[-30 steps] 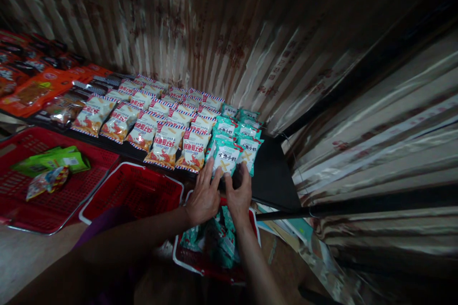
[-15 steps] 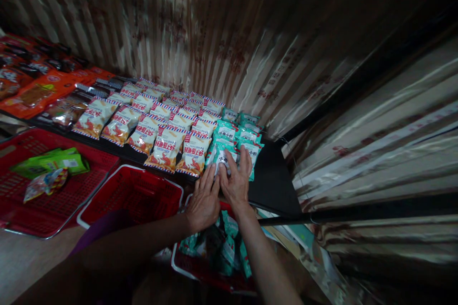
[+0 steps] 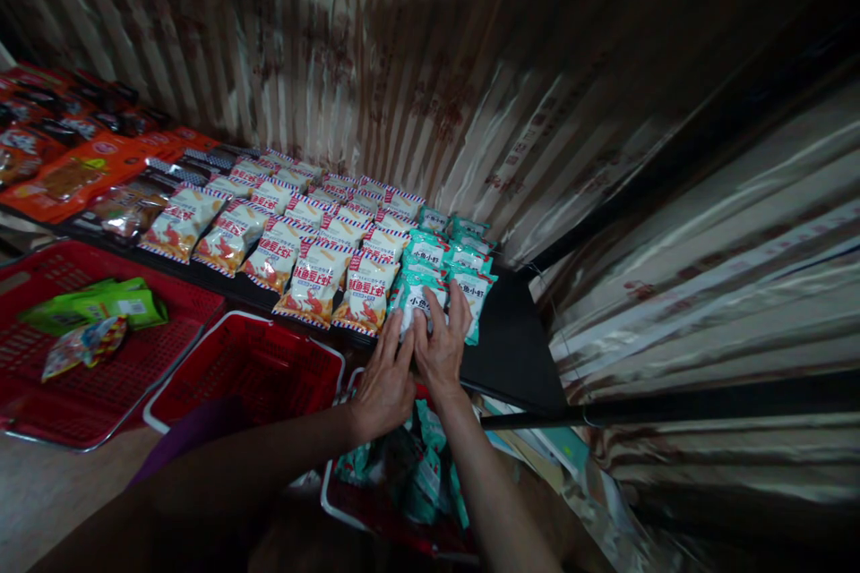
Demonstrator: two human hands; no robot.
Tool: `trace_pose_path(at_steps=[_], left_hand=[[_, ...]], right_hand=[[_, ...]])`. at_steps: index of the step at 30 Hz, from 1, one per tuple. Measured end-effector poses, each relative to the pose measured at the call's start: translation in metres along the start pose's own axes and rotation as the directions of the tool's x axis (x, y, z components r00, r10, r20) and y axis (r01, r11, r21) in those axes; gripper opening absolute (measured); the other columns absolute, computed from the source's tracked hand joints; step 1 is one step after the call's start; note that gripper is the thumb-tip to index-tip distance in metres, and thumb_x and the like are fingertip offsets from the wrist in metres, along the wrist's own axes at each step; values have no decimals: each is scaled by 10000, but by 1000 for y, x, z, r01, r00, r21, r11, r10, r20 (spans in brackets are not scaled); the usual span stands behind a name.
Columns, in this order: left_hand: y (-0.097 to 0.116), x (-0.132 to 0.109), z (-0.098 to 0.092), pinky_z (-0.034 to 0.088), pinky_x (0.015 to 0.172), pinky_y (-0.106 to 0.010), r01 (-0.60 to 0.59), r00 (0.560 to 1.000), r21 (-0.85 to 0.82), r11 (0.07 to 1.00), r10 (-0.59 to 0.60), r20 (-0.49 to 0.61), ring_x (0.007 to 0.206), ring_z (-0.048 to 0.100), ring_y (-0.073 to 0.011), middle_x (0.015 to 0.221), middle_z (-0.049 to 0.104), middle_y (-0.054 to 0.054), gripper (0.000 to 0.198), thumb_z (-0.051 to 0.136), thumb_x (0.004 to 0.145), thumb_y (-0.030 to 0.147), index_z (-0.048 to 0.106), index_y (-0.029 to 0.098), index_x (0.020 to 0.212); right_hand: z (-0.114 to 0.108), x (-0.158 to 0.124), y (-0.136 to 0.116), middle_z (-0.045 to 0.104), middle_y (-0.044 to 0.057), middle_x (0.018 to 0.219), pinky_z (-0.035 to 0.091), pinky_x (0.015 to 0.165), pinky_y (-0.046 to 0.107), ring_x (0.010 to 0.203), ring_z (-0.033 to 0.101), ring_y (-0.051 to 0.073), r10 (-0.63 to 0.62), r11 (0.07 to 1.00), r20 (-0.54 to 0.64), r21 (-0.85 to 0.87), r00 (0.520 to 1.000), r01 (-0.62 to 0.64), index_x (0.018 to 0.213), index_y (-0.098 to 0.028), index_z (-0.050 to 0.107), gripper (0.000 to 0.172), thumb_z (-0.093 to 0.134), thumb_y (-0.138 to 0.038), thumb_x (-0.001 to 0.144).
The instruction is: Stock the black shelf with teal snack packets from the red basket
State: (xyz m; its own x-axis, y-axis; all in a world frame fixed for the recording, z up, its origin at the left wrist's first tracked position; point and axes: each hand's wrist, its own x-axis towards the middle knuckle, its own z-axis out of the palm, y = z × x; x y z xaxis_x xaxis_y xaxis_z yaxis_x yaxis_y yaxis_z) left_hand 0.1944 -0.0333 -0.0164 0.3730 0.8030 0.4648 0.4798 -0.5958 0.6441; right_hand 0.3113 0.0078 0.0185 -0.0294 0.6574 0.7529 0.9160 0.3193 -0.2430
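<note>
Both hands rest at the front of a group of teal snack bags, which stand in rows at the right part of a black shelf. With fingers stretched out, my left hand [image 3: 384, 383] touches the lower left edge of the front teal bag [image 3: 415, 291]. My right hand [image 3: 442, 336] lies with spread fingers over that bag's right side and against the neighbouring teal bag [image 3: 472, 297]. Neither hand is wrapped round a bag. Beneath my wrists, a red basket [image 3: 353, 501] with more teal bags is partly hidden by my forearms.
Left of the teal bags stand rows of white-and-orange snack bags [image 3: 366, 286], then orange packets [image 3: 81, 170]. Two red baskets [image 3: 269, 358] sit below the shelf [image 3: 517, 358]; the left one holds green packets [image 3: 100, 304]. A dark metal post [image 3: 591, 224] and pleated curtain [image 3: 430, 45] border the shelf.
The view has shifted very slightly. My right hand's fingers have slid a little off the right-hand teal bag, showing more of its label. Both hands stay at the front bags.
</note>
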Motion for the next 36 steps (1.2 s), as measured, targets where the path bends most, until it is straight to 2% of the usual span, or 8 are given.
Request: trace_pose_path(at_steps=[14,25,36], left_hand=[[-3,9,2,248,1142,-515,29,999,-36,999,-29,-11,1440,37,-260,1555,89,-164,750,388,750,18,162,104,1460],[-7,10,7,231,1148,-509,44,998,-61,997,-46,-39,1439,61,-264,1552,120,-157,704,399,760,45,228,100,1441],[-3,13,1,215,1158,-476,71,997,-130,989,-74,-18,1442,47,-246,1562,79,-133,750,383,773,41,137,136,1475]], right_hand=[[10,1,8,317,140,1468,316,1050,543,1356,291,281,6,1000,-47,-30,999,-8,1246,-205,533,352,437,-281,917],[16,3,7,323,154,1457,300,1059,539,1360,291,272,8,1000,-79,-26,997,-10,1242,-185,526,347,418,-258,921],[21,3,9,327,151,1458,292,1059,537,1371,272,273,59,998,-75,-1,995,-60,1246,-195,521,354,394,-286,928]])
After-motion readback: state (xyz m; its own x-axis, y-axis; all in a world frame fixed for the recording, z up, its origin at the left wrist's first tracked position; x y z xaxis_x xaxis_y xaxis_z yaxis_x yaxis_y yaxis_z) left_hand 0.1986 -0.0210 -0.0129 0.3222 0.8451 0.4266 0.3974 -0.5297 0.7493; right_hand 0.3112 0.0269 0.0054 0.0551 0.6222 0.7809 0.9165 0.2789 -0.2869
